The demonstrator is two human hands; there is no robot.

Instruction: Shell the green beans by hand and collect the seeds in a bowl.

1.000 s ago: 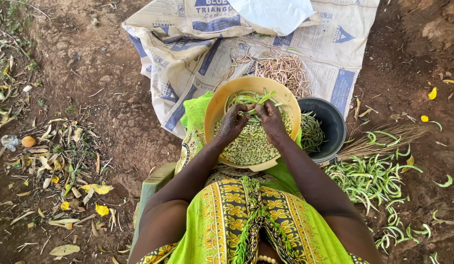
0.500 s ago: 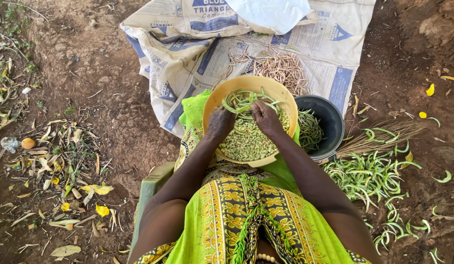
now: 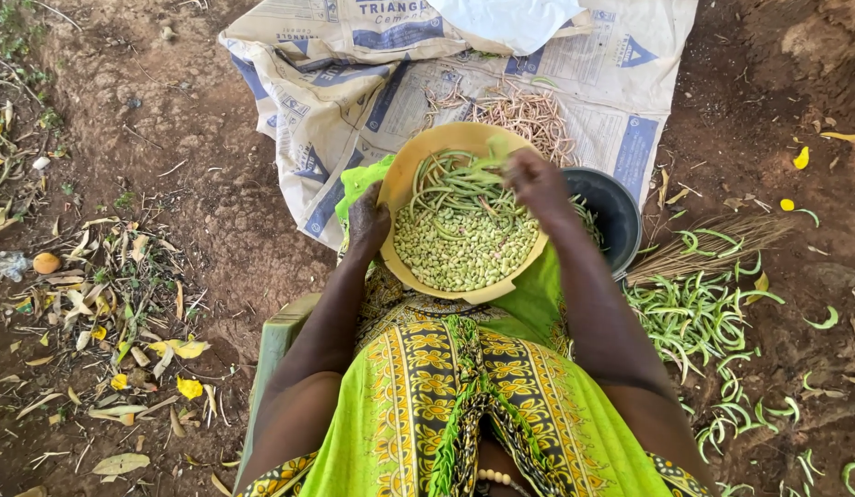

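At the far left, a small orange round fruit (image 3: 46,263) lies on the bare brown earth among a scatter of dry yellow and tan leaves (image 3: 123,322). Next comes the edge of a pale green wooden seat (image 3: 273,345), on which the person sits in a bright green and yellow patterned cloth wrap (image 3: 464,405). The left hand (image 3: 367,225) closes around the left rim of a round yellow plastic bowl (image 3: 397,179) that rests on the lap, fingers curled over the edge. The bowl holds a bed of pale green shelled beans (image 3: 459,248) with long green bean pods (image 3: 455,184) lying across its far half. The right hand (image 3: 538,184) hovers over the bowl's right side with fingers pinched around a green pod, though the exact grip is blurred. Beyond the bowl a printed grey and white paper sack sheet (image 3: 354,83) is spread on the ground, bearing a heap of dry tan pods (image 3: 529,115). Just right of the bowl stands a dark round plastic basin (image 3: 621,207). Further right lie a bundle of thin brown twigs (image 3: 713,241) and a pile of empty green pod shells (image 3: 703,317).
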